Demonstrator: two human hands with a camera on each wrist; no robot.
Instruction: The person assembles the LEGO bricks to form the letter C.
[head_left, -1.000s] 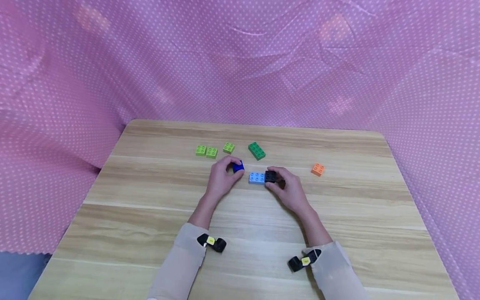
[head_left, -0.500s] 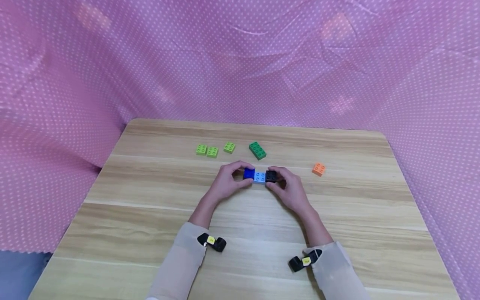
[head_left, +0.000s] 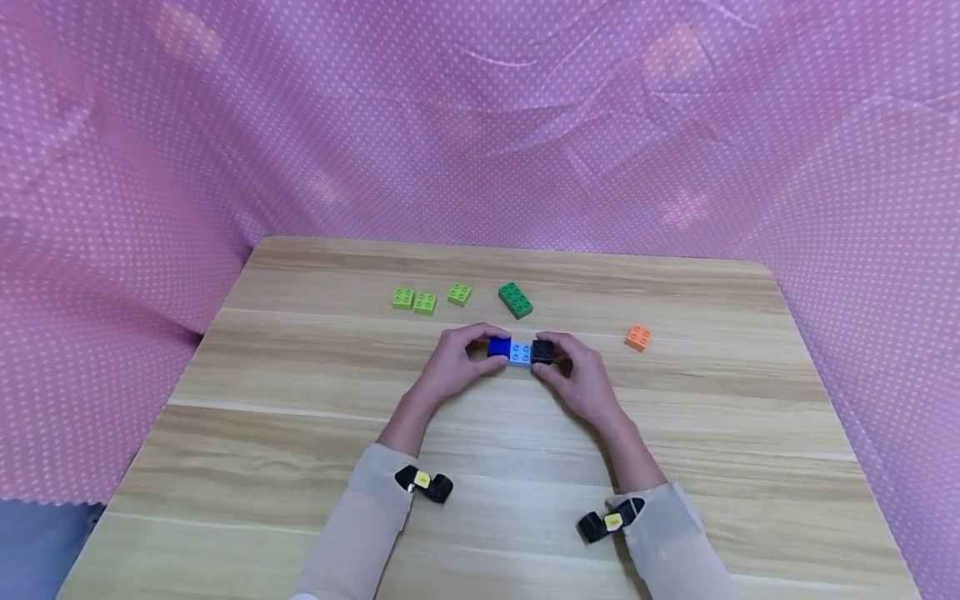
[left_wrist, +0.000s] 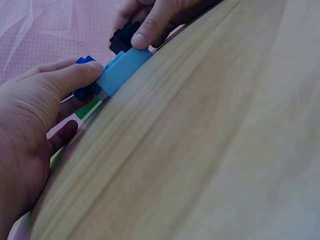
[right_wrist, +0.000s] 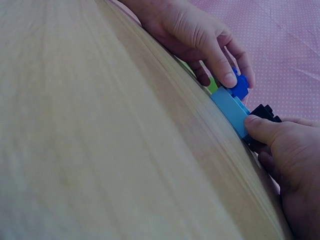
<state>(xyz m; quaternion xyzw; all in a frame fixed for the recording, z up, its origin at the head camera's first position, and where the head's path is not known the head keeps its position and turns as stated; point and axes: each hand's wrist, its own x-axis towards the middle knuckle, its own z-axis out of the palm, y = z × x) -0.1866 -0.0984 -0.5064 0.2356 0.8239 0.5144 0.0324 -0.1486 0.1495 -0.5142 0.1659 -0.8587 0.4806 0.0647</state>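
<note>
Both arms wear loose beige sleeves (head_left: 352, 533) reaching the wrists. A small black camera unit (head_left: 424, 483) with a yellow label is strapped at each cuff.

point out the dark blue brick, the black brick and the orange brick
dark blue brick (head_left: 498, 346), head view, on its studded top by the left fingers
black brick (head_left: 542, 351), head view, on its studded top
orange brick (head_left: 638, 337), head view, on its top face, lying alone

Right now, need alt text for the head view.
Two hands, left hand and right hand, pinch a row of dark blue, light blue and black bricks on a wooden table; green and orange bricks lie beyond.
</note>
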